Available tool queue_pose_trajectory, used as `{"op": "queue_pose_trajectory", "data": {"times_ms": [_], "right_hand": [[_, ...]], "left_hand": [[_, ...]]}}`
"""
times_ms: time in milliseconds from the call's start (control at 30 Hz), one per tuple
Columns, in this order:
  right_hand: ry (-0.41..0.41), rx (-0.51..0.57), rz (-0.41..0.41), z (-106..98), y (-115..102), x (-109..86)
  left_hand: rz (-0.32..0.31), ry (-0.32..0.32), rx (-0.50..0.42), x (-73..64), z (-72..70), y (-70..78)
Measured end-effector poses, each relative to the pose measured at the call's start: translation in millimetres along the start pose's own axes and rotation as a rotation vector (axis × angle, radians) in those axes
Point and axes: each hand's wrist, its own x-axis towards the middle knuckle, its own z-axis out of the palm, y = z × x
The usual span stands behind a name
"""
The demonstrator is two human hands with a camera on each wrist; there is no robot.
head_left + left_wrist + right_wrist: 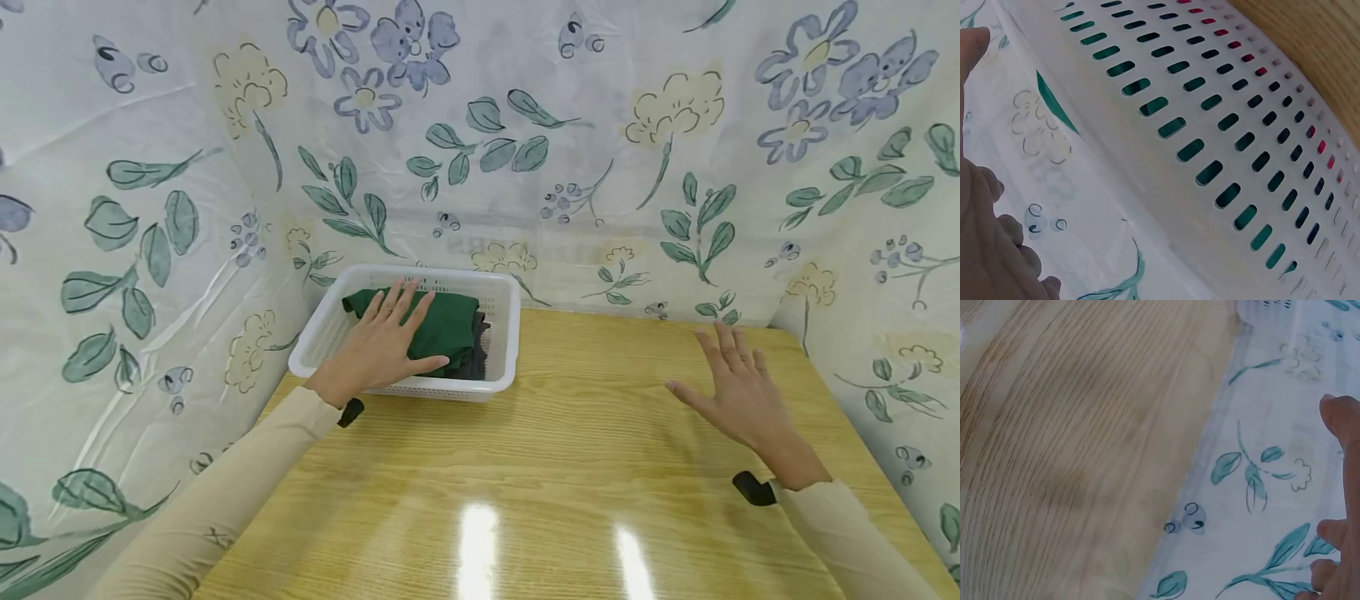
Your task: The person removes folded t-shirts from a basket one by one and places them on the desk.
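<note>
A white plastic basket (450, 386) with slotted walls stands at the back left of the table. Folded green cloth (447, 323) lies in it, over dark grey cloth (474, 363). My left hand (375, 348) is over the basket, fingers straight and spread; whether it touches the green cloth cannot be told. In the left wrist view the same hand (991, 231) appears beyond the basket's wall (1104, 147), whose slots show green, dark and some red. On the right, my right hand (742, 402) hovers over the table with spread fingers, holding nothing.
The wooden table (585, 442) has a glossy top with two bright reflections near its front. Floral-patterned sheeting (600, 167) hangs behind it and along both sides. A small black device (753, 489) sits at the right wrist, another (350, 412) at the left.
</note>
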Motion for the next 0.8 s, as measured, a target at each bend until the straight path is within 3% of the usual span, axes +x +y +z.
{"op": "queue_pose_trajectory", "data": {"times_ms": [233,500,700,800], "right_hand": [[-0.001,0.049,-0.021,4.5,-7.2,4.7],[0.035,0.114,-0.008,10.2,-25.4,13.6],[0.049,0.108,-0.038,20.1,-38.8,22.4],[0.033,0.128,-0.040,23.5,-47.2,28.8]], "left_hand": [[0.010,0.024,-0.039,-2.9,-1.6,-2.6],[0.003,0.096,-0.109,-4.7,-1.8,-9.2],[-0.024,0.126,-0.247,-4.8,0.4,-17.7],[-0.052,0.112,-0.340,-5.2,1.8,-25.5]]}}
